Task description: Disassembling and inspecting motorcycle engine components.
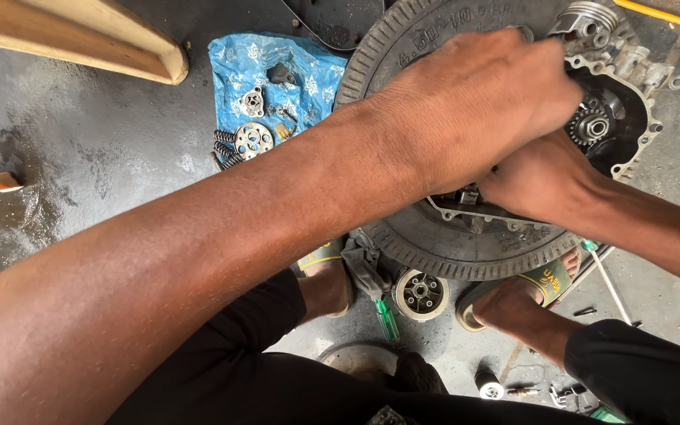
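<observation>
From the head camera we look down on our two arms crossed over an engine crankcase (631, 118) that rests on a large toothed ring (403, 39) lying flat on the wet concrete floor (80, 149). Our left hand (474, 110) reaches across from the lower left and lies fingers-down over the middle of the casing; what it closes on is hidden under the hand, so we cannot tell whether it grips anything. Our right hand (545, 181) comes in from the right and curls against the casing's near edge, just below the left — its hold is hidden too. We judge the step to be work inside the open casing, near the small gear (592, 126) that shows beside our knuckles; the next move calls for both hands to keep the casing steady on the ring. Counting: one crankcase, one toothed ring, one piston (588, 17) at the top. On the blue plastic sheet (238, 63) to the left lie two round plates and a few springs — too small to count surely. Near our two sandalled feet sit one round hub (421, 294) and one green-handled screwdriver (387, 319).
</observation>
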